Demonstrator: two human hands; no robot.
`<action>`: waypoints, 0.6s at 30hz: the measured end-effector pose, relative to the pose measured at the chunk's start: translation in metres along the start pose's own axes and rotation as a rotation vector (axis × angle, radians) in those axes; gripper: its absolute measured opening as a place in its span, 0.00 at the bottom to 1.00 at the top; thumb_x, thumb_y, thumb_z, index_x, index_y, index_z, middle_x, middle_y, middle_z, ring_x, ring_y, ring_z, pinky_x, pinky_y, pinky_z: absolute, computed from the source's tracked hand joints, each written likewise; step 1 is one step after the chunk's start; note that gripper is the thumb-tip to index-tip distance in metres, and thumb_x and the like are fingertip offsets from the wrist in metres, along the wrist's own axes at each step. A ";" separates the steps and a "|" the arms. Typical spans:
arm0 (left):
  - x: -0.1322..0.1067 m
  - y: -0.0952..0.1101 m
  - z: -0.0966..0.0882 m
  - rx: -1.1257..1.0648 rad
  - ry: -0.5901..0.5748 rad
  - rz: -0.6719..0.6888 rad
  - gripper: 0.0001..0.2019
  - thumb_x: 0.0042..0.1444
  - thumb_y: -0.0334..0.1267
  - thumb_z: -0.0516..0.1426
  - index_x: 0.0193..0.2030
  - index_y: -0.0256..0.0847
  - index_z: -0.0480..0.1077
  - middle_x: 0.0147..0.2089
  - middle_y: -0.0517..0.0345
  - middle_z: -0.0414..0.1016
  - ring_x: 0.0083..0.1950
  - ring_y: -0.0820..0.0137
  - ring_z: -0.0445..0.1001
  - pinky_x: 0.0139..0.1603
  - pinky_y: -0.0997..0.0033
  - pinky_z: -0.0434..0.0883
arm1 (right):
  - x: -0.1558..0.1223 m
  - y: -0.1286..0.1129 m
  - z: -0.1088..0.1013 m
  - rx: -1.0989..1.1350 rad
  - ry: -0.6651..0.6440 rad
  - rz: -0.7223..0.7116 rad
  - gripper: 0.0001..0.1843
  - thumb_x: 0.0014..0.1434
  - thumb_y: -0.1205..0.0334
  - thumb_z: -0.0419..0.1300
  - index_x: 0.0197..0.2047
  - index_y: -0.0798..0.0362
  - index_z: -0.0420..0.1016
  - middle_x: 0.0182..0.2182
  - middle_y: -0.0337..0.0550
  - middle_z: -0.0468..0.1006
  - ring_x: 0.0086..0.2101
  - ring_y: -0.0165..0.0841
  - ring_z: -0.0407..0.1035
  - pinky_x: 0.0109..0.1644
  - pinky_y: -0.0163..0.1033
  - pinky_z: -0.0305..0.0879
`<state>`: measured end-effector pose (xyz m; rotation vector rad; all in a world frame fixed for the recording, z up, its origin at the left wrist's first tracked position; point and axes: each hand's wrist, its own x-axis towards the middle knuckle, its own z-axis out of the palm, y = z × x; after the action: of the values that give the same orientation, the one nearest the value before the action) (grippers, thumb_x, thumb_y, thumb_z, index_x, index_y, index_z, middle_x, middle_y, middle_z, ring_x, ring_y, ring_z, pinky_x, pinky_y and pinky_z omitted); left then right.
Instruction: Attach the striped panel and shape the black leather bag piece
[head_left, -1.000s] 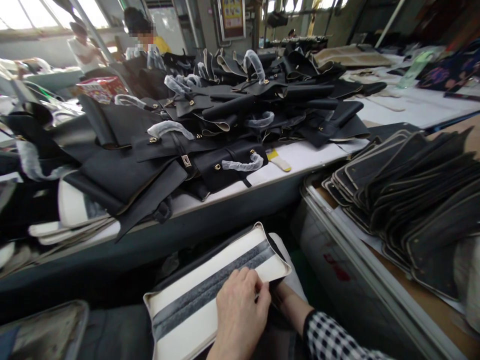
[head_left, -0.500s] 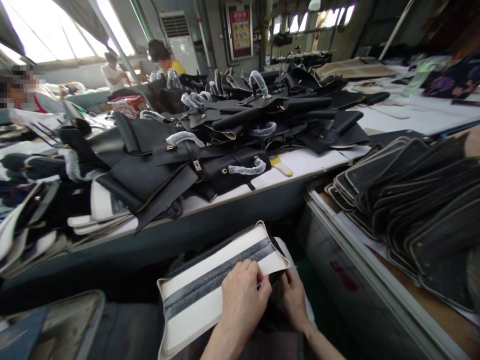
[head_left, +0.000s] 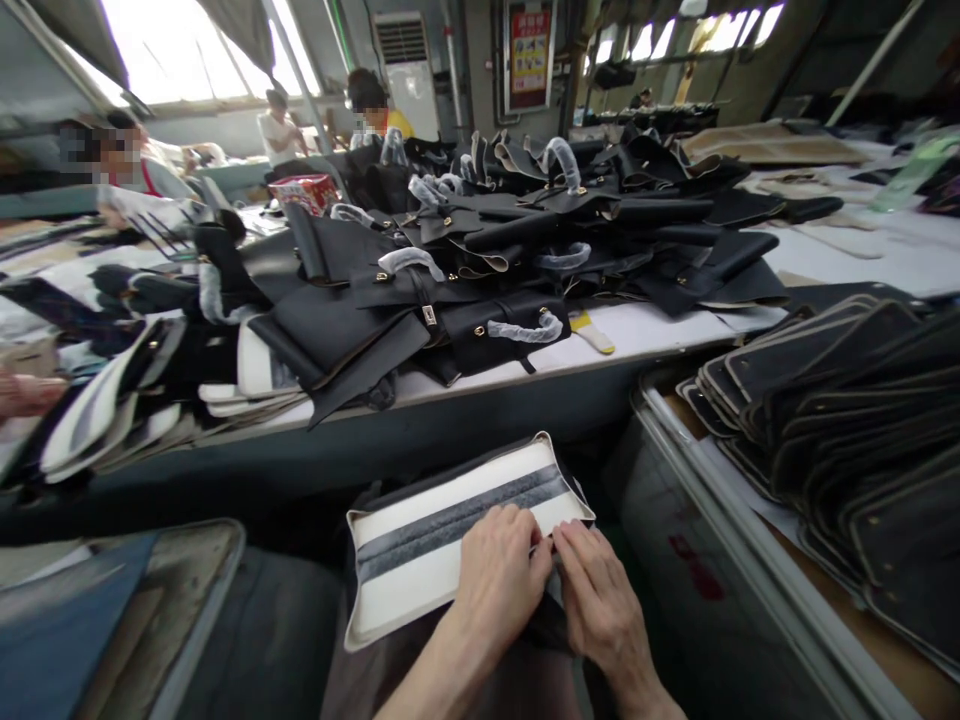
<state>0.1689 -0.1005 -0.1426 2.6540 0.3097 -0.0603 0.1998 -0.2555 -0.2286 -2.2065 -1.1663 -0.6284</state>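
Low in front of me is a bag piece, with a white, rim-edged rectangular panel facing up. A dark grey stripe runs along the panel's length. My left hand lies over the near right part of the panel, its fingers curled and closed at the near edge. Beside it, my right hand is closed on the same edge near the right corner. The fingertips of both hands almost meet there. What lies under the fingers and beneath the panel is mostly hidden.
Black bag parts with wrapped handles are heaped on the long table ahead. Dark edged panels are stacked at right above a metal-framed bin. A tray-like surface is at lower left. Other people work at the far left.
My right hand has come up from beneath the right corner onto the near edge, beside my left hand. The view has turned slightly left.
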 end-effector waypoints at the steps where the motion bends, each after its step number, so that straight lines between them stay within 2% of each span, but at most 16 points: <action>1: -0.005 -0.002 -0.003 -0.029 0.002 -0.007 0.02 0.61 0.36 0.58 0.38 0.43 0.71 0.38 0.59 0.75 0.42 0.64 0.72 0.40 0.65 0.63 | -0.001 0.001 0.001 -0.008 0.000 -0.006 0.29 0.65 0.78 0.50 0.69 0.62 0.58 0.58 0.59 0.70 0.60 0.47 0.63 0.61 0.57 0.64; 3: -0.018 -0.009 -0.010 -0.081 0.032 -0.052 0.14 0.58 0.33 0.61 0.51 0.42 0.69 0.39 0.59 0.75 0.43 0.63 0.72 0.42 0.64 0.65 | -0.002 0.001 0.001 -0.027 -0.004 -0.010 0.30 0.65 0.77 0.50 0.70 0.61 0.56 0.57 0.58 0.71 0.58 0.47 0.65 0.60 0.58 0.64; 5: -0.033 -0.018 -0.015 -0.098 0.070 -0.090 0.22 0.56 0.32 0.63 0.56 0.42 0.65 0.40 0.59 0.75 0.43 0.62 0.72 0.44 0.63 0.65 | -0.002 0.000 0.001 -0.046 -0.011 -0.002 0.31 0.66 0.75 0.51 0.71 0.59 0.54 0.56 0.58 0.71 0.57 0.48 0.66 0.60 0.59 0.65; 6: -0.040 -0.023 -0.017 -0.094 0.078 -0.087 0.20 0.56 0.33 0.64 0.55 0.42 0.66 0.41 0.59 0.75 0.43 0.62 0.71 0.45 0.62 0.65 | -0.001 -0.001 0.001 -0.052 -0.013 0.004 0.31 0.66 0.74 0.52 0.71 0.58 0.54 0.56 0.58 0.71 0.57 0.48 0.66 0.59 0.59 0.65; 10: -0.056 -0.039 -0.012 -0.051 0.074 -0.045 0.01 0.62 0.34 0.59 0.39 0.44 0.70 0.41 0.60 0.75 0.44 0.62 0.70 0.44 0.61 0.64 | 0.003 -0.008 0.003 -0.039 0.012 0.007 0.32 0.66 0.71 0.54 0.72 0.57 0.54 0.55 0.59 0.71 0.56 0.50 0.67 0.56 0.58 0.68; 13: -0.054 -0.043 -0.007 -0.048 0.094 -0.070 0.05 0.65 0.34 0.55 0.37 0.43 0.71 0.39 0.59 0.75 0.42 0.63 0.70 0.44 0.61 0.65 | 0.006 -0.012 0.006 -0.039 0.043 -0.012 0.33 0.66 0.71 0.56 0.71 0.58 0.54 0.53 0.61 0.72 0.54 0.51 0.68 0.54 0.56 0.70; 18: -0.050 -0.041 -0.010 -0.116 0.117 -0.136 0.05 0.63 0.33 0.58 0.34 0.41 0.71 0.37 0.59 0.75 0.41 0.64 0.71 0.42 0.63 0.65 | 0.008 -0.014 0.015 -0.092 0.087 -0.160 0.32 0.65 0.71 0.57 0.70 0.62 0.56 0.49 0.62 0.74 0.50 0.50 0.71 0.50 0.53 0.72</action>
<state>0.1108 -0.0707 -0.1467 2.5235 0.5158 0.0677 0.1943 -0.2342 -0.2313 -2.1527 -1.3005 -0.8511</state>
